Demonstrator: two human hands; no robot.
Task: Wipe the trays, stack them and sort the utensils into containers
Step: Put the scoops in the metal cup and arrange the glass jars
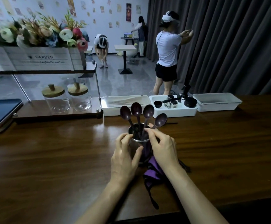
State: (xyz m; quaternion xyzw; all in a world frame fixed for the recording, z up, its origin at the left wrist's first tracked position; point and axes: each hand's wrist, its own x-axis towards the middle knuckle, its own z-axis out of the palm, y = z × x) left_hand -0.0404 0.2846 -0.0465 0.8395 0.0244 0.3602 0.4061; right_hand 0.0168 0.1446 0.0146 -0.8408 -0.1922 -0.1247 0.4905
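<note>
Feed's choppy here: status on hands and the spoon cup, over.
Left hand grips metal cup. Right hand at rim, grip unclear. Four spoons standing inside. Purple cloth beside cup.

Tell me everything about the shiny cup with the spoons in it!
The metal cup is round, silvery and shiny, dark inside, standing upright on the brown wooden table. Four dark purple spoons stick up out of it, bowls on top. The left hand grips its side, the right hand has fingers curled at its rim, and a purple cloth lies by its base.
</note>
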